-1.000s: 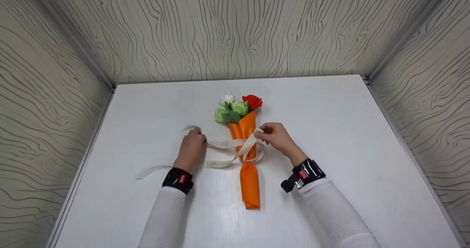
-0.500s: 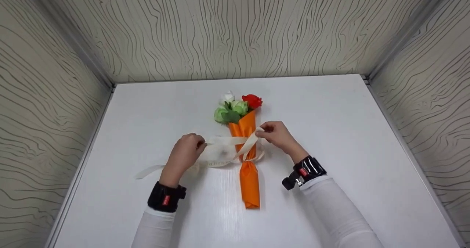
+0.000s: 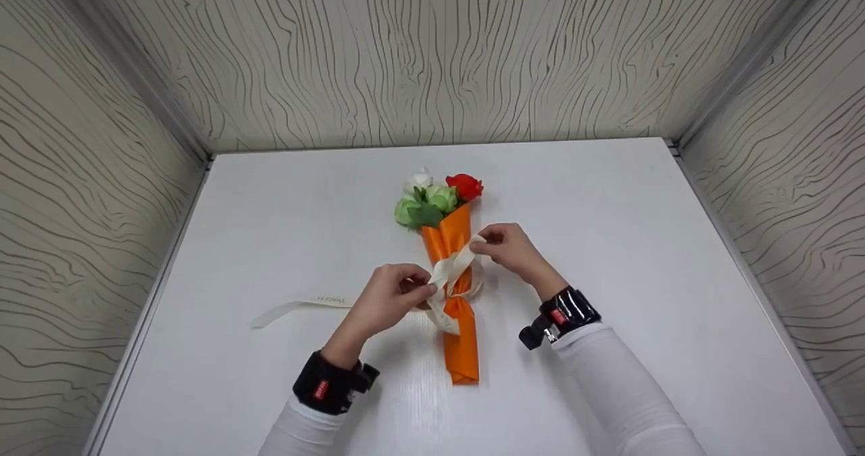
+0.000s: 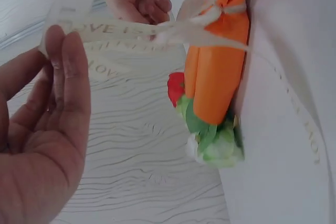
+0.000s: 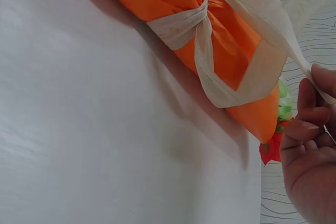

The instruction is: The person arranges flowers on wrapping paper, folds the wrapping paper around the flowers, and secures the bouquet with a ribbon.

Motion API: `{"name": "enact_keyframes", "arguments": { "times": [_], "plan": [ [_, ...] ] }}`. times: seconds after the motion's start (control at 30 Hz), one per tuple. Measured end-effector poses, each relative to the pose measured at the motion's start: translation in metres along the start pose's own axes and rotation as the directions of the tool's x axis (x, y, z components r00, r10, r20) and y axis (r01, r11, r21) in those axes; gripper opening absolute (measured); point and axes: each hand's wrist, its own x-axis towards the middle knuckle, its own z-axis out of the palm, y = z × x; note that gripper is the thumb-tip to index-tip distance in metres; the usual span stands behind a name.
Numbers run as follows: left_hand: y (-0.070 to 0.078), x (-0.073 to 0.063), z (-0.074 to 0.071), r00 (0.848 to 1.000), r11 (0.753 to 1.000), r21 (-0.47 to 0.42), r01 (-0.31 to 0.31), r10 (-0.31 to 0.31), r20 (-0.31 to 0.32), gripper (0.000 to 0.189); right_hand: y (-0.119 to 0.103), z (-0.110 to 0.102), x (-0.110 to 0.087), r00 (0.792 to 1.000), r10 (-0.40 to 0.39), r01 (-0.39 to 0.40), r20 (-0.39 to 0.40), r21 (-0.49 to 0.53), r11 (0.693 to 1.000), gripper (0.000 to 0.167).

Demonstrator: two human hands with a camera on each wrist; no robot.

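A bouquet wrapped in orange paper (image 3: 462, 358) lies on the white table, its red (image 3: 464, 186), white and green flowers pointing away from me. Cream ribbon (image 5: 181, 27) is tied round the narrow waist of the wrapping. My right hand (image 3: 515, 257) pinches a raised loop of the ribbon (image 3: 463, 259) at the bouquet's right side. Close to the knot on the left, my left hand (image 3: 388, 299) pinches another stretch of ribbon (image 4: 113, 31), printed with gold letters. A short ribbon length hangs over the paper below that hand.
A loose ribbon tail (image 3: 297, 305) lies across the table to the left, partly behind the left hand. Wood-patterned panels (image 3: 432, 57) rise at the back and both sides of the table (image 3: 642, 253).
My left hand has moved right from the ribbon's outer part to beside the knot, bringing a ribbon length across the bouquet. The right hand has hardly moved and still holds its loop.
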Motion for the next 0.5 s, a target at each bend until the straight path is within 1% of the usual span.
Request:
{"name": "enact_keyframes", "arguments": {
  "times": [0.03, 0.1, 0.17, 0.2, 0.27, 0.37, 0.43, 0.47, 0.5],
  "plan": [
    [-0.002, 0.001, 0.005, 1.0, 0.998, -0.055, 0.011, -0.012, -0.011, 0.015, 0.0, 0.0, 0.0, 1.0, 0.0, 0.0, -0.001, -0.003, 1.0, 0.027],
    [-0.005, 0.001, 0.016, 0.999, 0.983, -0.182, 0.029, -0.034, -0.024, 0.015, 0.0, 0.001, 0.0, 1.0, -0.007, 0.007, -0.003, -0.011, 1.0, 0.027],
    [-0.009, 0.001, 0.026, 0.999, 0.957, -0.287, 0.032, -0.043, -0.033, 0.015, -0.001, 0.001, 0.0, 1.0, -0.018, 0.018, 0.001, -0.016, 1.0, 0.026],
    [-0.01, 0.001, 0.03, 0.999, 0.945, -0.326, 0.025, -0.04, -0.037, 0.015, -0.001, 0.001, 0.0, 1.0, -0.027, 0.027, 0.004, -0.019, 0.999, 0.026],
    [-0.012, 0.001, 0.038, 0.999, 0.913, -0.409, 0.002, -0.02, -0.038, 0.016, -0.001, 0.002, 0.0, 0.999, -0.045, 0.045, 0.002, -0.015, 0.999, 0.025],
    [-0.014, 0.003, 0.045, 0.999, 0.866, -0.498, -0.042, 0.027, -0.038, 0.02, 0.0, 0.002, 0.001, 0.998, -0.066, 0.066, -0.008, -0.001, 0.998, 0.024],
    [-0.016, 0.005, 0.049, 0.999, 0.838, -0.544, -0.049, 0.041, -0.027, 0.023, 0.001, 0.002, 0.001, 0.997, -0.07, 0.07, -0.012, 0.007, 0.998, 0.024],
    [-0.018, 0.005, 0.051, 0.999, 0.832, -0.553, -0.043, 0.04, -0.018, 0.024, 0.001, 0.002, 0.001, 0.997, -0.072, 0.072, -0.011, 0.01, 0.997, 0.024],
    [-0.02, 0.005, 0.054, 1.0, 0.833, -0.552, -0.029, 0.027, -0.012, 0.025, 0.001, 0.002, 0.001, 0.997, -0.071, 0.072, -0.008, 0.012, 0.997, 0.024]
  ]
}}
